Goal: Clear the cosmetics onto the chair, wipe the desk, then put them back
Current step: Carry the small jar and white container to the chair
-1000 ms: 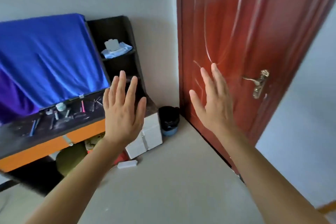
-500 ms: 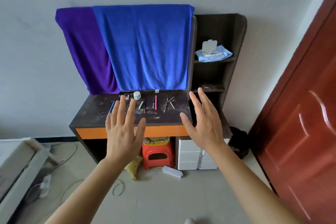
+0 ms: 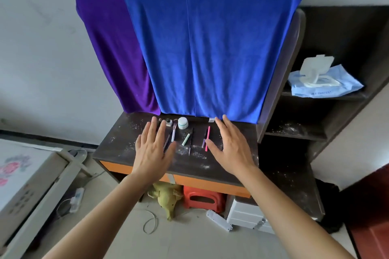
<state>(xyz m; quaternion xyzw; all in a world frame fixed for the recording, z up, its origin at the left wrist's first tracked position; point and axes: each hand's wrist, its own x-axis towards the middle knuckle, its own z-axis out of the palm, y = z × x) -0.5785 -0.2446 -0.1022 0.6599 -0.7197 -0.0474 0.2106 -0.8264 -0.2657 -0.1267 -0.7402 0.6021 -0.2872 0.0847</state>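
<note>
Left hand point(image 3: 154, 149): bare, long slim fingers | right hand point(image 3: 231, 150): bare, same build | left forearm point(image 3: 101, 216) and right forearm point(image 3: 294, 212): uncovered to the edge of view

I'm in a room at home: my dark wooden desk with orange front edge point(image 3: 117, 145), blue terry towel point(image 3: 210, 52) and purple towel point(image 3: 113, 48) draped behind, red plastic stool point(image 3: 202, 195) underneath.

Set at the back of the surface point(image 3: 117, 147): a jar point(image 3: 182, 122), slim sticks point(image 3: 186, 139) before it and rightward. Hung behind: two towels point(image 3: 210, 48). Rested on a shelf point(image 3: 357, 96) to the right: a wipes pack point(image 3: 324, 84). Stood beneath: a stool point(image 3: 202, 196), a drawer unit point(image 3: 246, 212) right of it.
</note>
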